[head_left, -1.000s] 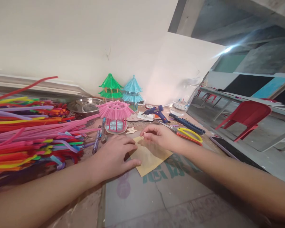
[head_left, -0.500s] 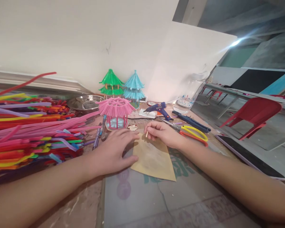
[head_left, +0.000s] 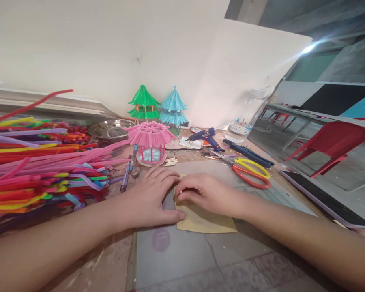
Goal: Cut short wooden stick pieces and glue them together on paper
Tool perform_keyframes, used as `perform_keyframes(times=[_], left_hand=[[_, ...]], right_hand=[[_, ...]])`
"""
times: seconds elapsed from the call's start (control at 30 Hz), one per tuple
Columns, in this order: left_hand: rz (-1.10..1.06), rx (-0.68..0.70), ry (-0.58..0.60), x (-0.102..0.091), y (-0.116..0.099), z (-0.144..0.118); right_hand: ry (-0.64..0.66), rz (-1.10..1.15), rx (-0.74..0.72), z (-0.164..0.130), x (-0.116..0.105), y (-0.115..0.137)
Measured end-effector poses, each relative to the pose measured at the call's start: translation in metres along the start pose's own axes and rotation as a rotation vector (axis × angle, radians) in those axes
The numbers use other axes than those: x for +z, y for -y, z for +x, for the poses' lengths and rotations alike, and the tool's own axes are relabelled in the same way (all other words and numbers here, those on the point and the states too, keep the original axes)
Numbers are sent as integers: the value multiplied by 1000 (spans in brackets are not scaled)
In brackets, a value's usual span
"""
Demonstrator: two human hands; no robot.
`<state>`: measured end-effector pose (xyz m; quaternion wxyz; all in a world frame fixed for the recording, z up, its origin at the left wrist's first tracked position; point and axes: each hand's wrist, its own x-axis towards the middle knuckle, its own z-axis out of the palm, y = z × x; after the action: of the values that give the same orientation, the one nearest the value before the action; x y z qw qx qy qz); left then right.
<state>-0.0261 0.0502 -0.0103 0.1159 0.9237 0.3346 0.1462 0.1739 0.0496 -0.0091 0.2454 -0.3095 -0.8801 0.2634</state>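
Observation:
My left hand (head_left: 156, 198) lies flat with its fingers stretched out, its thumb and fingertips at the left edge of a tan, sandpaper-like sheet (head_left: 205, 222). Over that sheet, my right hand (head_left: 205, 194) is closed in a pinch on a short wooden stick (head_left: 181, 193), of which only a pale tip shows. Just beyond my left fingers is a small pile of similar sticks (head_left: 170, 161). A pink pipe-cleaner pavilion (head_left: 152, 140) stands beside the pile on a pale base.
Colourful pipe cleaners (head_left: 45, 162) spread over the left side. Behind stand a green tower (head_left: 143, 101), a blue tower (head_left: 174, 105) and a metal bowl (head_left: 111, 130). Scissors (head_left: 251, 174), a glue gun (head_left: 205, 137), a dark blue tool (head_left: 247, 153) and a phone (head_left: 324, 198) lie on the right.
My right hand has moved left and nearer to me over the sheet, towards my left thumb, with the stick still pinched. My left hand stays at the sheet's edge. The view has shifted slightly.

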Motion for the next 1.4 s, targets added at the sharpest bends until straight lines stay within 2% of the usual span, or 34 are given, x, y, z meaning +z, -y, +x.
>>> perform_keyframes(times=[0.13,0.23,0.4,0.5,0.53,0.67,0.8,0.93,1.03,1.1,1.17,1.3,1.4], left_hand=[[29,-1,-10,1,-1,-1],[26,-2,-5,2,0,0],[37,18,-2,2,0,0],[60,30,-13,3,0,0],[65,25,-10,3,-1,0],[57,8,7,2,-1,0],[38,26,-17,2,-1,0],[45,22,-13,4,0,0],[51,19,-21,5,1,-1],[50,17,-8,4,1,-1],[53,13,12,4,1,0],[48,6,4,3,0,0],[57,-5,15,3,0,1]], right_hand=[[-28,-322,-117,0,4,-1],[-40,-395,-169,-1,6,1],[-33,-457,-363,-3,8,4],[-51,-570,-387,-2,5,0],[-74,-580,-379,-1,4,-2],[-22,-447,-369,-2,3,-3],[-29,-552,-369,-3,4,-2],[0,-477,-401,-2,4,0],[-39,-581,-372,-1,4,2],[12,-530,-391,0,4,3],[7,-469,-406,0,2,2],[-46,-599,-404,2,0,0],[-5,-509,-452,-2,6,5]])
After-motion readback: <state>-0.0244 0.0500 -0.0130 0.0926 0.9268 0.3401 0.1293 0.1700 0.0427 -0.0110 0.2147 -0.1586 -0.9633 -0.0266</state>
